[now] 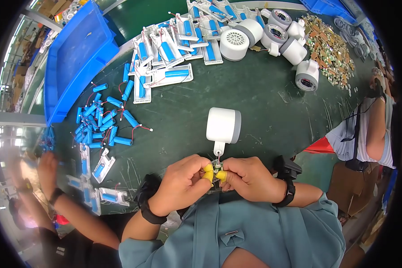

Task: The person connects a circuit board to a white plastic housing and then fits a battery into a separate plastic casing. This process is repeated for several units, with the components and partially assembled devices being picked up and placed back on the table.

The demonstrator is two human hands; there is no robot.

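Observation:
In front of me a white cylindrical housing (221, 125) with a grey rim lies on its side, its short neck toward me. Thin wires run from the neck to a small circuit board (217, 167) between my hands; fingers cover most of it. My left hand (183, 182) is closed in a pinch on the board's left side. From the other side my right hand (253, 179) pinches the same piece. Yellow covers wrap some of my fingertips on both hands.
Blue battery cells (100, 118) with wires are heaped at left. White trays holding cells (165, 51) pile up behind them, beside a blue bin (76, 58). More housings (234, 44) and many small boards (328, 51) lie far right. Co-workers' arms (71, 205) show at left and right (376, 120).

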